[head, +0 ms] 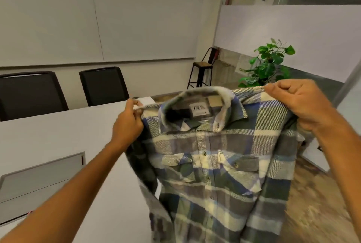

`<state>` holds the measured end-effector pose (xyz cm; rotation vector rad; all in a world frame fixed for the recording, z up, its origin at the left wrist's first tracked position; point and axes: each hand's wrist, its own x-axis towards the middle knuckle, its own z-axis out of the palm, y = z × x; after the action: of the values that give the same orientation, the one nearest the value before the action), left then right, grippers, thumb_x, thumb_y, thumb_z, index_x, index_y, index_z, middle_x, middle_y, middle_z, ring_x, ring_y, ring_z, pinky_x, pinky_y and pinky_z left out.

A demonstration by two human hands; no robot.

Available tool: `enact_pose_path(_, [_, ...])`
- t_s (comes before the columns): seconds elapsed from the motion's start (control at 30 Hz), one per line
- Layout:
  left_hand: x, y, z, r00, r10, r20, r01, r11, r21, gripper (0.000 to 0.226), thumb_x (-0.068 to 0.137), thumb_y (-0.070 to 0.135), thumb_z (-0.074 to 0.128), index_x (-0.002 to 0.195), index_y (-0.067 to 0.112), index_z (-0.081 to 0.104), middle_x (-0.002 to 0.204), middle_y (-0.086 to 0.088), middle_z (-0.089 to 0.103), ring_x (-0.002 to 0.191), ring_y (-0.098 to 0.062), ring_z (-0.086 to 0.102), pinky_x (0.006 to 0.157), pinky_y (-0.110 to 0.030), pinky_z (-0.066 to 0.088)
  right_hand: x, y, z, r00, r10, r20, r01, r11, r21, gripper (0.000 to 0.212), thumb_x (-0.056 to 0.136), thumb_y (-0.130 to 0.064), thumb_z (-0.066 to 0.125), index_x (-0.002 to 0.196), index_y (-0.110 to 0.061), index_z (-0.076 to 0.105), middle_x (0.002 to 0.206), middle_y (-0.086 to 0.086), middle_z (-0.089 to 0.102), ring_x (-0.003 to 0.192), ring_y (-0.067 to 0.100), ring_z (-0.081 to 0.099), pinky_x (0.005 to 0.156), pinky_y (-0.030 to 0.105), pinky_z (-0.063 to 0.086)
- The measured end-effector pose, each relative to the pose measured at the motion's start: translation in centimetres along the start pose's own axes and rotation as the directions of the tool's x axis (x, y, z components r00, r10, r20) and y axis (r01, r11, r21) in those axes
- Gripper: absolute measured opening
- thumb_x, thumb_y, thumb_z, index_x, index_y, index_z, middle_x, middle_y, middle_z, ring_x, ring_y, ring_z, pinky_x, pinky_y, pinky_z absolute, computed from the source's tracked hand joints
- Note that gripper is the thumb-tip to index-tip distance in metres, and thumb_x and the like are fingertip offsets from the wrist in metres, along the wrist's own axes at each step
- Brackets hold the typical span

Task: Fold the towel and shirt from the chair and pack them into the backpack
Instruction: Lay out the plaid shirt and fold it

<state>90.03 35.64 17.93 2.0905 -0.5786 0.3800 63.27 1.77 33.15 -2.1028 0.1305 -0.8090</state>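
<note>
- Shirt: a plaid flannel garment, buttoned at the front, is held up in the air in front of the person, with its front and the collar label turned toward the camera. It hangs just beside and partly over the near right edge of the grey table.
- Hands: the left hand is pinched on the shirt's left shoulder seam; the right hand is curled round the right shoulder seam. The seam between them is drawn nearly taut.
- Handling, as judged: the cloth is soft, limp and light, and is not fragile. No shape will be kept unless it is supported. The shoulder seams serve well as grip points; the sleeves hang loose behind the body and are likely to bunch when the shirt is laid down.
- Working surface: the table, left of the shirt, offers a broad flat area for folding. A recessed hatch lies in its near left part.
- Edges: the table's right edge runs under the shirt; cloth laid too far right of it may slide toward the floor.
- Far side: two black chairs stand beyond the table; a stool and a plant stand well apart, beyond the shirt.
- Towel and backpack: not in view.
</note>
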Motion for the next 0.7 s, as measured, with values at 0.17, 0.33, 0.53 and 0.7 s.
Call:
enact_pose_path(0.17, [5.3,3.9,-4.1,0.917,0.398,0.036,-0.387,0.863,0.325,0.02,0.106,0.029,0.046,0.12,0.02,0.056,0.076,-0.012,0.07,0.061,-0.039,0.063,0.06,-0.048,0.057,0.3,-1.1,-4.4,0.987,0.005,-0.161,0.002,0.999,0.048,0.035,0.076,-0.05,0.085,0.09,-0.019,0.082,0.081,0.003,0.08,0.066,0.015,0.072,0.065,0.026,0.061])
enact_pose_path(0.33, [11.4,8.5,-5.7,0.799,0.601,0.028,-0.559,0.725,0.402,0.021,0.103,0.018,0.053,0.122,0.012,0.061,0.085,-0.024,0.072,0.068,-0.046,0.065,0.062,-0.047,0.051,1.4,-2.2,-7.4,0.962,0.017,-0.273,0.0,0.998,0.062,0.032,0.076,-0.051,0.089,0.085,-0.021,0.08,0.078,-0.005,0.079,0.065,0.01,0.07,0.062,0.021,0.059])
enact_pose_path(0.53, [18.1,11.6,-2.8,0.77,0.638,-0.022,-0.579,0.713,0.395,0.038,0.105,0.051,0.05,0.113,0.018,0.066,0.082,-0.028,0.069,0.078,-0.052,0.064,0.062,-0.046,0.044,2.5,-1.0,-9.1,0.936,0.07,-0.344,-0.05,0.997,0.066,0.028,0.075,-0.046,0.089,0.079,-0.02,0.077,0.07,-0.011,0.076,0.059,0.001,0.067,0.058,0.015,0.054])
enact_pose_path(0.7, [21.9,13.7,3.0,0.745,0.656,0.12,-0.653,0.68,0.334,0.038,0.105,0.05,0.05,0.115,0.017,0.066,0.087,-0.027,0.069,0.082,-0.05,0.065,0.065,-0.042,0.04,3.3,3.0,-10.7,0.911,0.138,-0.388,-0.126,0.99,0.058,0.025,0.073,-0.046,0.089,0.076,-0.022,0.079,0.071,-0.012,0.077,0.061,0.001,0.068,0.06,0.015,0.055])
